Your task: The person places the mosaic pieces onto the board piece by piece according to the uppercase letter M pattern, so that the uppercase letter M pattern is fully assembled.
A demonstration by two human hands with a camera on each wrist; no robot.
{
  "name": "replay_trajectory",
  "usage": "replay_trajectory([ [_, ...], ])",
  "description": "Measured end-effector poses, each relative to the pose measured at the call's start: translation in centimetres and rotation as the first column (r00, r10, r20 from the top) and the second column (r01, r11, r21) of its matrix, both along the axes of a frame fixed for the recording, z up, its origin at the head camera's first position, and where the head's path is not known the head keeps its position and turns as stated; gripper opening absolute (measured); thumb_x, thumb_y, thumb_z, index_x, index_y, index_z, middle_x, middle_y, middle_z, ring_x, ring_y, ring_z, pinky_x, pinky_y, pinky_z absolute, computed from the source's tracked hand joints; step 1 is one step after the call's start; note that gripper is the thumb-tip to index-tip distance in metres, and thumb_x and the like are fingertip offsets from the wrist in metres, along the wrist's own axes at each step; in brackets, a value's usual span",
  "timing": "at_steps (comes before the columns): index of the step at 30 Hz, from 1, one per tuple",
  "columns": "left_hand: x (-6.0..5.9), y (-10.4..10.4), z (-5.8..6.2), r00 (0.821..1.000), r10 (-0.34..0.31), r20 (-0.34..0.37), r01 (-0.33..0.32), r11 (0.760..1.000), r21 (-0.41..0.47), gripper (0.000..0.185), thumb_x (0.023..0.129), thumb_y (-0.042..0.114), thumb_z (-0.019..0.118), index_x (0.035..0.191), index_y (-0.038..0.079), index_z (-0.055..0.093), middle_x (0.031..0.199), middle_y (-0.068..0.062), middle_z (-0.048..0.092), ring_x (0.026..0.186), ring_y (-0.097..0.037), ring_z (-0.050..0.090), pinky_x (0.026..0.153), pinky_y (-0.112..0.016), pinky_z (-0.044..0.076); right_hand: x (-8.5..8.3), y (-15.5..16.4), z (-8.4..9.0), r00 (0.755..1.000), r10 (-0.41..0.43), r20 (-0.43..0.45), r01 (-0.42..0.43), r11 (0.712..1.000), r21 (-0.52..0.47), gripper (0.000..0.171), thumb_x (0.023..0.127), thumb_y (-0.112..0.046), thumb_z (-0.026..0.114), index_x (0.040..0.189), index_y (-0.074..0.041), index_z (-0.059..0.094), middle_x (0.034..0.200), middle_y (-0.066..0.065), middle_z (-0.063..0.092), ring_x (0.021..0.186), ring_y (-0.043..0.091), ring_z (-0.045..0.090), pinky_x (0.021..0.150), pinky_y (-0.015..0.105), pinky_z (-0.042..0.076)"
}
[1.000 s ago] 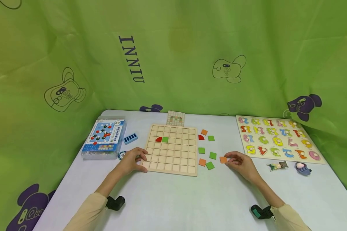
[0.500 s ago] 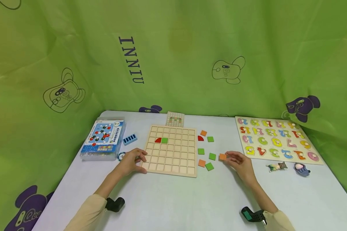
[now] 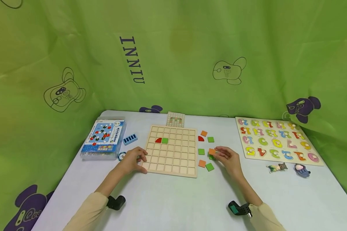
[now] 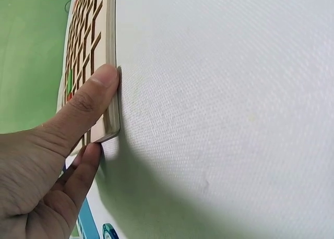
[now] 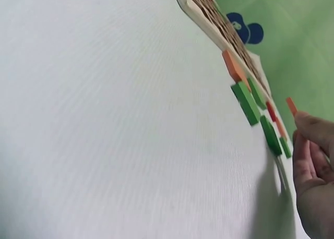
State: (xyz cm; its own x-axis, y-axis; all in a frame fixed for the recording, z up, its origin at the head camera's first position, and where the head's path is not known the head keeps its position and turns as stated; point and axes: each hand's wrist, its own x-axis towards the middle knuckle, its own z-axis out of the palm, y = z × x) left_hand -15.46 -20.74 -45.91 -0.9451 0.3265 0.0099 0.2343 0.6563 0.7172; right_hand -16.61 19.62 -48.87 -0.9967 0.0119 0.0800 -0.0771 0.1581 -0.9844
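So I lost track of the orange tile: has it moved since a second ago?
Yes. The right hand carried the orange tile leftward, toward the wooden grid board.

"INNIU" on green cloth (image 3: 173, 57)

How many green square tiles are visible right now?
5: one on the grid board; four loose right of it, at, and one partly hidden beneath the orange tile the right hand pinches.

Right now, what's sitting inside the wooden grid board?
The wooden grid board holds a red quarter-circle piece and a green square tile side by side. Its near-left corner is hidden under the left hand.
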Motion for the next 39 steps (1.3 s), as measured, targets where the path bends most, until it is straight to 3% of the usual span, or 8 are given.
replay_trajectory([
  [4,-0.1,0.0,0.1,1.000,-0.002,0.014,0.002,1.000,-0.005,0.036,0.055,0.004,0.091,0.075,0.003,0.060,0.112,-0.013,0.059,0.107,-0.032,0.056,0.089,-0.035,0.056,-0.7,-1.1,0.0,1.000,0.009,-0.016,-0.009,1.000,-0.005,0.034,0.084,0.003,0.069,0.116,0.010,0.059,0.116,0.029,0.061,0.087,0.009,0.065,0.076,0.013,0.055],
  [11,-0.2,0.1,0.3,1.000,-0.010,0.017,0.011,1.000,-0.020,0.036,0.055,0.005,0.091,0.075,0.003,0.061,0.112,-0.013,0.059,0.107,-0.032,0.056,0.088,-0.034,0.056,-1.6,-3.4,0.1,0.999,0.032,-0.018,-0.033,0.999,-0.031,0.033,0.084,0.005,0.069,0.115,0.011,0.059,0.115,0.029,0.061,0.086,0.005,0.064,0.072,0.013,0.055],
  [18,-0.2,0.2,0.5,1.000,-0.012,0.011,0.012,0.999,-0.031,0.036,0.055,0.004,0.091,0.075,0.002,0.061,0.111,-0.014,0.059,0.106,-0.031,0.056,0.088,-0.035,0.056,-2.6,-5.9,0.3,0.999,0.042,0.008,-0.041,0.997,-0.067,0.034,0.082,0.006,0.071,0.114,0.010,0.061,0.115,0.027,0.062,0.087,0.015,0.066,0.074,0.015,0.056],
  [25,-0.1,0.2,0.6,1.000,-0.017,0.014,0.017,1.000,-0.026,0.035,0.056,0.005,0.091,0.075,0.002,0.061,0.112,-0.016,0.059,0.106,-0.033,0.056,0.087,-0.037,0.056,-3.7,-8.4,0.5,0.998,0.057,-0.009,-0.058,0.995,-0.083,0.033,0.080,0.006,0.072,0.111,0.009,0.062,0.112,0.025,0.064,0.084,0.009,0.064,0.073,0.014,0.055],
  [33,-0.1,0.1,0.5,1.000,-0.011,0.011,0.012,1.000,-0.025,0.036,0.056,0.005,0.091,0.075,0.002,0.060,0.112,-0.015,0.059,0.106,-0.033,0.056,0.087,-0.036,0.056,-5.0,-10.8,0.4,0.997,0.068,-0.029,-0.069,0.997,-0.042,0.031,0.080,0.004,0.073,0.110,0.006,0.064,0.109,0.020,0.067,0.087,0.020,0.066,0.072,0.016,0.056],
  [39,-0.1,0.1,0.5,1.000,-0.022,0.013,0.023,1.000,-0.021,0.036,0.056,0.005,0.091,0.075,0.002,0.060,0.112,-0.016,0.059,0.106,-0.034,0.056,0.087,-0.037,0.056,-5.2,-12.0,1.4,0.991,0.130,-0.034,-0.131,0.991,-0.020,0.032,0.082,0.005,0.072,0.111,0.011,0.062,0.110,0.027,0.064,0.095,0.037,0.063,0.074,0.019,0.057],
])
